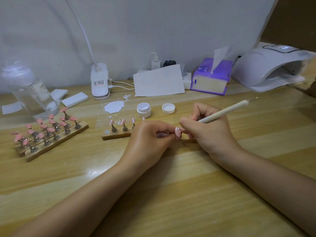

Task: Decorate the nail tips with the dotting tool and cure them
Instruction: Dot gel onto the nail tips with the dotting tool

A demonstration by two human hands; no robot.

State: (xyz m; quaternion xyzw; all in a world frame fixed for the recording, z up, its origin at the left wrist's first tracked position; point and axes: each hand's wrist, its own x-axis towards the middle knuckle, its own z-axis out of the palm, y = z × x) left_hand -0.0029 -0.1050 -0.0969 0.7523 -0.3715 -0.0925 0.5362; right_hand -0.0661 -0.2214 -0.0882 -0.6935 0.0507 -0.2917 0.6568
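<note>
Two bare forearms reach in from the bottom edge across the wooden table and meet near its middle. The left hand has its fingers curled in, pinching a pink nail tip between thumb and fingertips so that the tip faces the right hand. The right hand grips a white dotting tool like a pen; the tool's lower point touches the pink nail tip, which already carries small white dots, and its handle slants up and to the right.

Just behind the left hand stands a small wooden holder with three dotted nail tips on metal stems; a fourth is partly hidden by the hand. Well to the left sit longer wooden strips crowded with plain pink nail tips on stems. Behind the small holder lie a smear of white gel on the table, an open white jar and, beside it, its lid. A clear bottle stands far left, a clip lamp base and a sheet of paper are toward the wall, a purple tissue pack is to their right, and a white curing lamp sits at the far right.
</note>
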